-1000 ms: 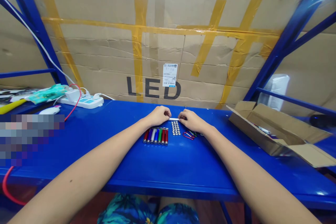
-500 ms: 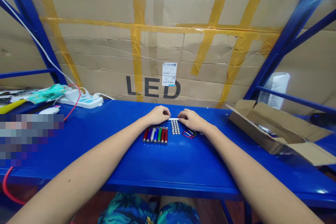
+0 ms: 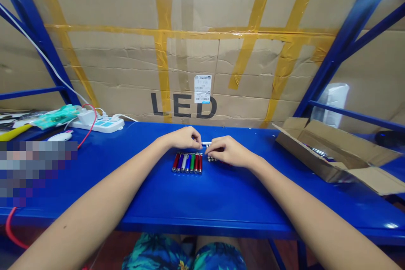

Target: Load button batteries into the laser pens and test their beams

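My left hand (image 3: pixel 189 138) is closed, its fingertips curled by the left end of a thin silver tube (image 3: pixel 206 143); whether they grip it or anything else is hidden. My right hand (image 3: pixel 230 151) reaches over the small round silver button cells (image 3: pixel 211 159), covering most of them. Its thumb and fingers come together near the cells' left edge, and anything pinched there is too small to see. Just below my left hand, several metallic tubes (image 3: pixel 187 163) in red, purple, silver, blue and green lie side by side in a row on the blue table (image 3: pixel 196 198).
On the right stands an open cardboard box (image 3: pixel 325 168) with shiny items inside. At the left are a white power strip (image 3: pixel 107 125), cables and a teal packet (image 3: pixel 58 116). A large taped carton (image 3: pixel 133 67) closes off the back, between blue metal posts (image 3: pixel 329 67).
My right hand has moved from the right end of the silver tube down and toward me, over the button cells. My left hand has shifted slightly left.
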{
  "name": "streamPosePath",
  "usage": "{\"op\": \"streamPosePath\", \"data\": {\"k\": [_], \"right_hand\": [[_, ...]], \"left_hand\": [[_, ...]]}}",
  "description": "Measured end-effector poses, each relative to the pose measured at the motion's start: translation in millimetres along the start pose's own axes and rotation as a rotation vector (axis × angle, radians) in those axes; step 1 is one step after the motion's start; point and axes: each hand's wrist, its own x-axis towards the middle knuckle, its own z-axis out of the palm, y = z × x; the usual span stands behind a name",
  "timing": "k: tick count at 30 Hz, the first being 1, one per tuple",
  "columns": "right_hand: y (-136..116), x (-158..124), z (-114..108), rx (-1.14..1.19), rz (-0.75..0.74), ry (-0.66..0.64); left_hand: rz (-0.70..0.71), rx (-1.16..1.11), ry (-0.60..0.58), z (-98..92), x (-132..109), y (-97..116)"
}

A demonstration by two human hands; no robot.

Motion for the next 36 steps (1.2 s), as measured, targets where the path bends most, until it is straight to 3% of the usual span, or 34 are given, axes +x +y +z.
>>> {"op": "streamPosePath", "data": {"k": [9,16,20,23,26,32,36], "right_hand": [[-19,-1,10,-0.020,-0.095,-0.147],[-34,-8,-8,0.082,0.017,-0.360],[-45,-9,-6,-0.033,0.119,-0.384],[-50,-10,-4,-0.180,0.214,-0.386],[-46,-14,-14,-0.163,0.294,-0.452],[-13,-24,-58,0.318,0.440,-0.480],[8,-29,-73,0.532,0.432,-0.326]], "left_hand": [[0.027,0.081,-0.025,8.4,3,8],[0.042,0.132,0.176,6.6,4,4],[0.106,0.193,0.275,4.2,1,10],[0.172,0.283,0.212,4.5,-4,19],[0.232,0.347,0.129,8.3,-8,29],[0.311,0.374,-0.001,24.7,-6,40],[0.342,0.439,-0.025,33.4,-3,42]]}}
